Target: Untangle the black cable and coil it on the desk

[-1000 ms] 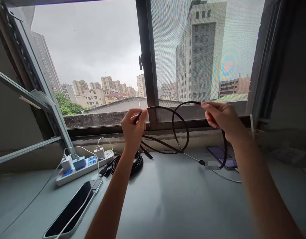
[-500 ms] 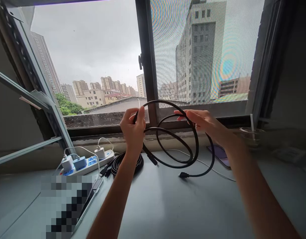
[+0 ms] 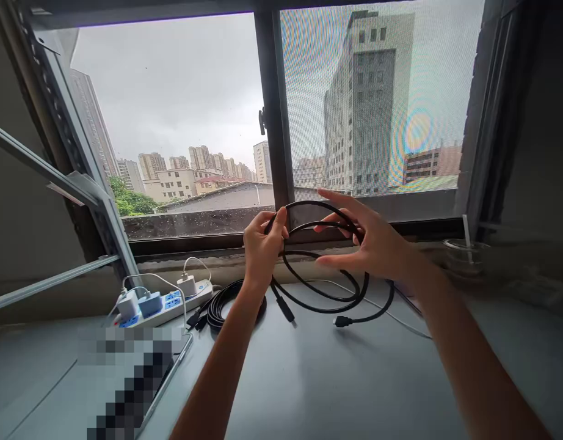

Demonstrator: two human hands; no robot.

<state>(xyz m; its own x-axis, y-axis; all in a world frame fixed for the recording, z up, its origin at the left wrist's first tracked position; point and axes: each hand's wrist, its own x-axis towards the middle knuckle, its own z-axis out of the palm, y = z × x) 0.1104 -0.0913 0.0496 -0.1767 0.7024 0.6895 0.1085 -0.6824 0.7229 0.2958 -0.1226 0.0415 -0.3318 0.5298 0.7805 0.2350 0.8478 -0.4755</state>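
Observation:
A black cable [image 3: 366, 286] hangs in loose loops above the table, pinched between the thumb and fingers of my left hand [image 3: 264, 247]. One black plug [image 3: 342, 321] dangles at the lower right, its exact type unclear. Another plug [image 3: 286, 310] with a metal tip points down below my left hand. My right hand [image 3: 377, 241] is open, thumb and fingers spread around the right side of the loops. Its fingers are partly behind the cable, and whether they touch it I cannot tell.
A second coiled black cable [image 3: 226, 298] lies behind my left forearm. Left of it stands a power strip [image 3: 165, 308] with several white adapters. A thin white cord [image 3: 407, 327] crosses the table [image 3: 304, 391]. At the back right is a cup with a straw [image 3: 463, 256], below the window.
My right hand has opened, its thumb dropping away from the fingers. My left hand has shifted slightly right and down with the cable, and the loops look narrower.

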